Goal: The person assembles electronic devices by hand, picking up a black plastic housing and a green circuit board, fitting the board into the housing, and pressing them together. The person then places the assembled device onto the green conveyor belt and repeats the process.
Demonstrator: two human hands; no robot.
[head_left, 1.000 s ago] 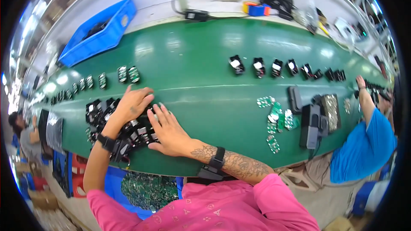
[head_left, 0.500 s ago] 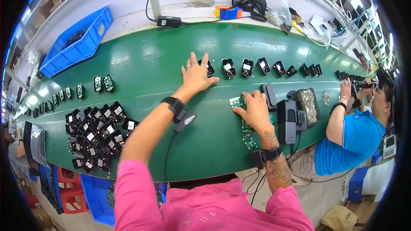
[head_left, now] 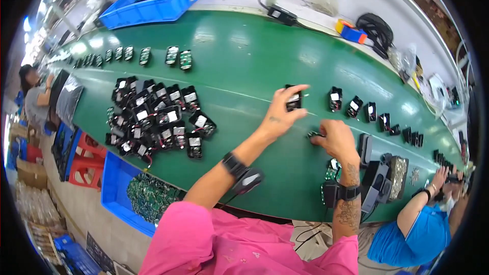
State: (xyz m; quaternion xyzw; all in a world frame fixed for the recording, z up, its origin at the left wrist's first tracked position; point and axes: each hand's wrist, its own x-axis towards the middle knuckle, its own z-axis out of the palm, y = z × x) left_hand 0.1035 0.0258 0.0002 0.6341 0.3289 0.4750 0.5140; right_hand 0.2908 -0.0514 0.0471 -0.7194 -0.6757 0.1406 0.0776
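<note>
My left hand has its thumb and fingers round the sides of a small black plastic housing on the green bench. Just to the right, my right hand pinches a small green circuit board, mostly hidden by the fingers. Beneath my right wrist lie more green circuit boards. A row of open black housings with pale parts inside runs off to the right. On the left is a heap of similar black housings with red wires.
Housings fitted with green boards line the far left. A blue crate stands at the back; a blue bin of boards sits below the bench. Right, a grey device stands beside a tray of small metal parts. A co-worker sits right.
The view has swung left. My left hand, earlier spread over the nearest housing, now grips its sides. My right hand has brought a board away from the pile, closer to the left hand.
</note>
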